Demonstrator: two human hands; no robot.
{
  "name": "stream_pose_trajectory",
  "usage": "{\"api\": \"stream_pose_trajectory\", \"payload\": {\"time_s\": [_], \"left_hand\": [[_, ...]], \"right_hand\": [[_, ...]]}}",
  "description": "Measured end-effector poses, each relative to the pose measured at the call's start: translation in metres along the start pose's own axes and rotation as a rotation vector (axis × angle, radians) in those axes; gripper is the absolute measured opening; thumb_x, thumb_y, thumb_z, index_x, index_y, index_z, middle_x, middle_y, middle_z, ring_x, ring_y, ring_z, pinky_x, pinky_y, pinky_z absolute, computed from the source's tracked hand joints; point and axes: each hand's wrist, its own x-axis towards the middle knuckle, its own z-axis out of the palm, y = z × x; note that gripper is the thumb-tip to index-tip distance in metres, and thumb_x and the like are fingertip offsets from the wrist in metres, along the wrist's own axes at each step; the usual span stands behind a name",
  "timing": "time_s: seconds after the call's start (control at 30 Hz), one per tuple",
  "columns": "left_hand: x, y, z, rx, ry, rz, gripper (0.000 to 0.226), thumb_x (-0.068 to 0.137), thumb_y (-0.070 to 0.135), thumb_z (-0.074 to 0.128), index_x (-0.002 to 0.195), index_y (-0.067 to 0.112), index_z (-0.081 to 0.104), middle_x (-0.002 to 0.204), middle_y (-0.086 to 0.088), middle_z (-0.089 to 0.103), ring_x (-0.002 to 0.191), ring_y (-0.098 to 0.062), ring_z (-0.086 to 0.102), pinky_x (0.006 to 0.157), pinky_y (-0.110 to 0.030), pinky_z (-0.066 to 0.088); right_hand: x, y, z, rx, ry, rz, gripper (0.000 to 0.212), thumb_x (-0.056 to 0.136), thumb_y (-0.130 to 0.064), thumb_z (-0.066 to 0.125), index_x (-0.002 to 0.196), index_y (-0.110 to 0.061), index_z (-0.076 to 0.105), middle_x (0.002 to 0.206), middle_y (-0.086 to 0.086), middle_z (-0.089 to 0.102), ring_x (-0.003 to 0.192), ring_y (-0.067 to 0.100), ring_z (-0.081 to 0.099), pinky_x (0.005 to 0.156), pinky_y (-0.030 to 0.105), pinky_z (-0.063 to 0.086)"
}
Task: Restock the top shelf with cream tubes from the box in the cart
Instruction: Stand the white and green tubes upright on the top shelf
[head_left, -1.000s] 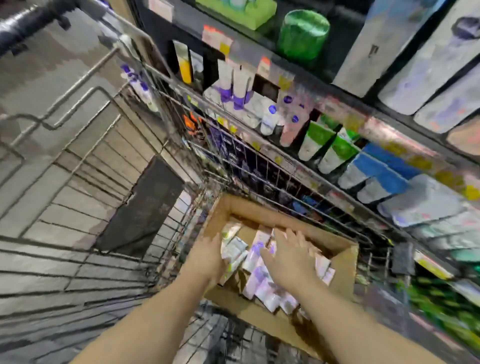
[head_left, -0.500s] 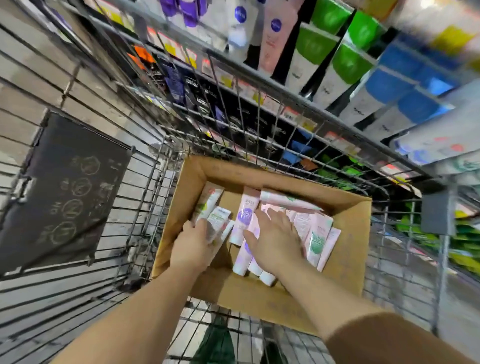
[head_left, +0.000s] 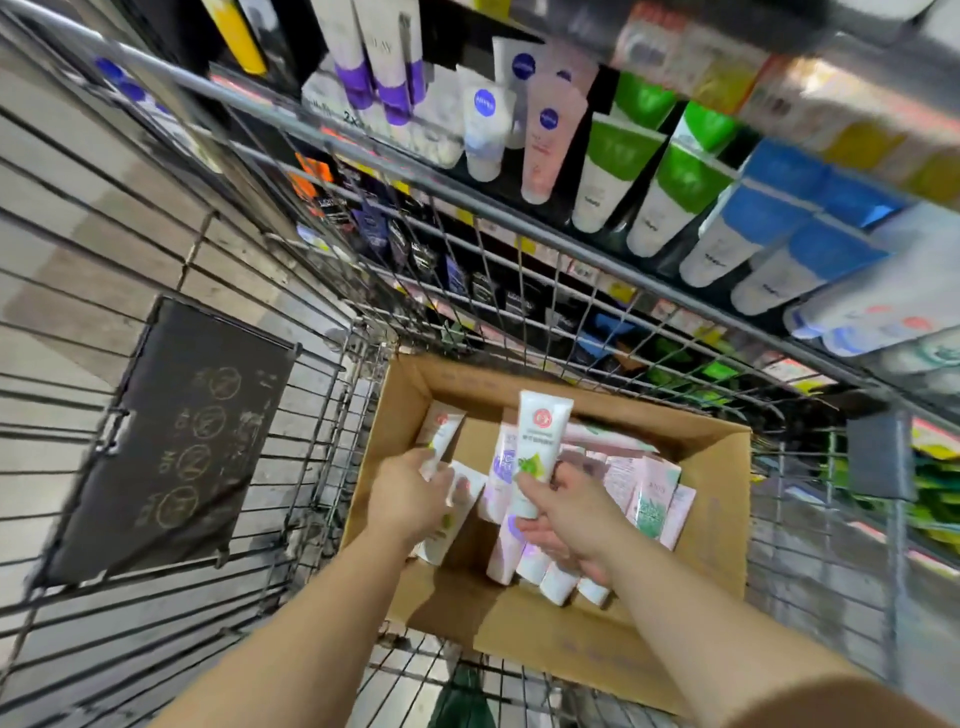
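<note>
Half a second ago my right hand (head_left: 566, 512) lay flat on the pile; now it has lifted a white tube (head_left: 540, 449) with a red logo and green leaf print, pinched near its lower end between thumb and fingers, so the tube stands nearly upright above the others. My left hand (head_left: 410, 499) has stayed at the box's left side, and it grips a second white tube (head_left: 441, 434) whose top points toward the far left corner of the box (head_left: 717, 525). The view has tipped down a little, so more of the cart (head_left: 291, 395) floor shows.

Both forearms reach in from the near edge, wrists bent down into the cardboard box. The remaining tubes (head_left: 649, 493), pink and white, lie jumbled along the middle and right of the box bottom. Beyond the cart's far rail, the shelves (head_left: 675, 171) hold rows of green, blue and purple tubes.
</note>
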Motion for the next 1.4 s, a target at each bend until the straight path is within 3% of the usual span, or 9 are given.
{"api": "stream_pose_trajectory", "payload": {"time_s": [0.1, 0.33, 0.5, 0.6, 0.77, 1.03, 1.2, 1.3, 1.4], "left_hand": [[0.021, -0.012, 0.024, 0.277, 0.087, 0.004, 0.055, 0.094, 0.033, 0.054, 0.142, 0.008, 0.042, 0.133, -0.015, 0.055, 0.12, -0.032, 0.053, 0.097, -0.038, 0.045], [0.033, -0.011, 0.05, 0.391, 0.116, -0.171, 0.048, 0.081, 0.048, 0.068, 0.11, 0.012, 0.056, 0.109, -0.011, 0.062, 0.1, -0.032, 0.061, 0.085, -0.039, 0.051], [0.022, -0.008, 0.033, -0.195, -0.089, -0.212, 0.024, 0.077, 0.023, 0.075, 0.096, 0.011, 0.068, 0.096, -0.01, 0.072, 0.081, -0.023, 0.067, 0.071, -0.035, 0.057], [-0.009, 0.01, 0.006, -0.338, -0.195, -0.111, 0.022, 0.082, 0.018, 0.075, 0.101, 0.01, 0.067, 0.098, -0.011, 0.074, 0.087, -0.025, 0.07, 0.072, -0.035, 0.055], [-0.065, 0.056, -0.04, -0.394, -0.269, 0.042, 0.028, 0.08, 0.011, 0.077, 0.105, 0.012, 0.064, 0.099, -0.007, 0.074, 0.092, -0.026, 0.071, 0.086, -0.046, 0.057], [-0.167, 0.167, -0.07, -0.318, -0.303, 0.39, 0.026, 0.079, 0.011, 0.079, 0.098, 0.015, 0.062, 0.094, -0.008, 0.074, 0.084, -0.024, 0.072, 0.074, -0.035, 0.06], [-0.249, 0.251, -0.03, -0.217, -0.349, 0.638, 0.026, 0.078, 0.011, 0.08, 0.098, 0.015, 0.065, 0.094, -0.008, 0.076, 0.086, -0.024, 0.072, 0.083, -0.041, 0.058], [-0.315, 0.301, 0.024, -0.189, -0.393, 0.782, 0.031, 0.075, 0.012, 0.082, 0.101, 0.009, 0.065, 0.091, -0.007, 0.076, 0.078, -0.019, 0.071, 0.075, -0.034, 0.06], [-0.4, 0.341, 0.094, -0.165, -0.47, 0.91, 0.03, 0.077, 0.015, 0.081, 0.101, 0.01, 0.064, 0.084, -0.006, 0.074, 0.073, -0.022, 0.067, 0.066, -0.032, 0.057]], "right_hand": [[0.01, 0.01, -0.01, -0.065, 0.082, -0.018, 0.014, 0.092, -0.042, 0.062, 0.099, -0.03, 0.06, 0.102, -0.003, 0.072, 0.087, 0.021, 0.073, 0.086, 0.047, 0.057], [0.009, 0.023, -0.018, -0.078, 0.11, -0.055, 0.017, 0.092, -0.043, 0.061, 0.102, -0.029, 0.061, 0.1, -0.004, 0.072, 0.067, 0.011, 0.064, 0.065, 0.032, 0.053], [-0.004, 0.013, -0.011, -0.056, 0.102, -0.093, 0.017, 0.092, -0.039, 0.062, 0.104, -0.028, 0.061, 0.101, -0.006, 0.07, 0.067, 0.009, 0.063, 0.063, 0.031, 0.054], [-0.022, -0.005, -0.006, -0.042, 0.114, -0.117, 0.02, 0.089, -0.042, 0.065, 0.105, -0.029, 0.062, 0.103, -0.007, 0.071, 0.089, 0.018, 0.069, 0.081, 0.04, 0.059], [-0.074, -0.042, -0.009, -0.015, 0.112, -0.217, 0.02, 0.091, -0.036, 0.064, 0.106, -0.024, 0.058, 0.107, -0.002, 0.069, 0.083, 0.015, 0.07, 0.076, 0.036, 0.059], [-0.18, -0.066, -0.067, 0.114, 0.177, -0.378, 0.022, 0.091, -0.034, 0.066, 0.105, -0.019, 0.058, 0.103, 0.0, 0.068, 0.088, 0.018, 0.068, 0.074, 0.033, 0.06], [-0.266, -0.055, -0.156, 0.163, 0.256, -0.515, 0.016, 0.09, -0.034, 0.067, 0.096, -0.02, 0.063, 0.102, 0.005, 0.071, 0.094, 0.024, 0.069, 0.089, 0.052, 0.056], [-0.331, -0.022, -0.228, 0.209, 0.353, -0.604, 0.018, 0.091, -0.034, 0.066, 0.096, -0.019, 0.06, 0.086, -0.002, 0.065, 0.074, 0.014, 0.063, 0.088, 0.045, 0.057], [-0.404, 0.028, -0.31, 0.298, 0.477, -0.681, 0.022, 0.093, -0.032, 0.064, 0.108, -0.017, 0.057, 0.091, -0.001, 0.064, 0.079, 0.017, 0.064, 0.082, 0.036, 0.06]]}}
